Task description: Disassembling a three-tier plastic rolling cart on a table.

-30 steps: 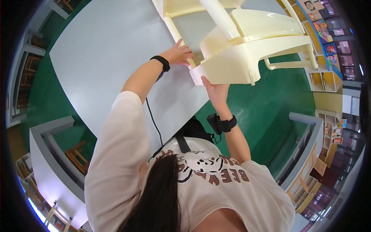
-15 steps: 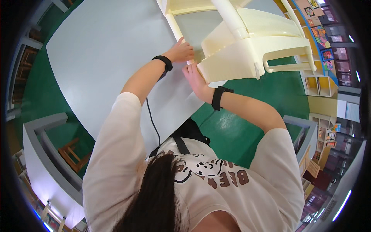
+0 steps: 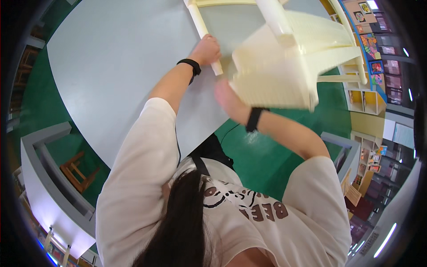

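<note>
My left hand (image 3: 207,50) is closed round a cream plastic tube (image 3: 196,18) above the grey table (image 3: 129,58). The tube's near end comes out below that fist, close to my right hand. A large cream plastic piece (image 3: 262,75), like part of a small chair with a broad panel and legs, hangs tilted past the table's right edge. Against its near left corner is my right hand (image 3: 231,101), smeared by motion, so its finger shape is not clear. A thicker cream tube (image 3: 276,20) crosses over the panel. Both wrists wear black bands.
Green floor (image 3: 267,151) lies beyond the table's right edge. A black cable (image 3: 229,130) hangs by my waist. To the lower left stand a curved grey-white unit (image 3: 53,187) and a wooden stool (image 3: 79,172). Shelves (image 3: 364,101) line the right side.
The cream panel has swung toward me and blurs. My right hand has moved slightly down with it, away from the tube's end. The left hand keeps its hold on the tube.
</note>
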Motion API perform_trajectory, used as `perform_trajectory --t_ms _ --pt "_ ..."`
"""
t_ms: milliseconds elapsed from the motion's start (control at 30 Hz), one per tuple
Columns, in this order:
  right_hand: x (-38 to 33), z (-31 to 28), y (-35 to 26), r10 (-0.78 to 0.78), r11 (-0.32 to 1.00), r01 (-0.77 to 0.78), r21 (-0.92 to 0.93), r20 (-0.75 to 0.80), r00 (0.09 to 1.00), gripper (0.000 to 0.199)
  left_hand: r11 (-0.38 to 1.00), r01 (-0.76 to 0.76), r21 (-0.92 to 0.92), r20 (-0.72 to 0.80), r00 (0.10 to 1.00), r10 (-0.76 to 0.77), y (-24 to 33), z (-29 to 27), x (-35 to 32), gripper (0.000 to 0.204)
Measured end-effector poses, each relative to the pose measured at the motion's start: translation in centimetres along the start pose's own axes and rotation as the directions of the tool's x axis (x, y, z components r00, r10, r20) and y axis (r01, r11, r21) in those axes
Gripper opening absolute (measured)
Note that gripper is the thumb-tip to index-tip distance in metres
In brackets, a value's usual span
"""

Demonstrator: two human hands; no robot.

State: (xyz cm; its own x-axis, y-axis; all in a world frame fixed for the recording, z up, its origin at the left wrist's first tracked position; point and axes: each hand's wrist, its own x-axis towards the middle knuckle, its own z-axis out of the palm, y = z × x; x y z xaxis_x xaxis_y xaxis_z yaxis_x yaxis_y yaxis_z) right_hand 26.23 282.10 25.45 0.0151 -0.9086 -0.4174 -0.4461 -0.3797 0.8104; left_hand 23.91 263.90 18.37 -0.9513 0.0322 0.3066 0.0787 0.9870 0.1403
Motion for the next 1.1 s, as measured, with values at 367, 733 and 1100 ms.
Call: perform_trajectory --t_ms 367,733,1100 --pt "-2.6 -2.0 1.7 -0.137 0.966 0.134 0.220 0.002 0.991 0.016 0.976 0.027 -0.218 -0.155 0.986 -0.062 -3.7 -0.3 -0.7 0.018" --pt "-4.5 -1.9 0.9 0.055 0.992 -0.042 0.121 -0.111 0.992 0.009 0.973 0.064 -0.224 -0.107 0.990 -0.090 -5.1 -2.3 -6.1 0.013" --pt "-5.6 1.3 -4.6 0.134 0.975 -0.099 0.199 -0.169 0.976 0.006 0.975 0.032 -0.219 -0.073 0.996 -0.049 -6.8 -4.1 -9.6 0.006"
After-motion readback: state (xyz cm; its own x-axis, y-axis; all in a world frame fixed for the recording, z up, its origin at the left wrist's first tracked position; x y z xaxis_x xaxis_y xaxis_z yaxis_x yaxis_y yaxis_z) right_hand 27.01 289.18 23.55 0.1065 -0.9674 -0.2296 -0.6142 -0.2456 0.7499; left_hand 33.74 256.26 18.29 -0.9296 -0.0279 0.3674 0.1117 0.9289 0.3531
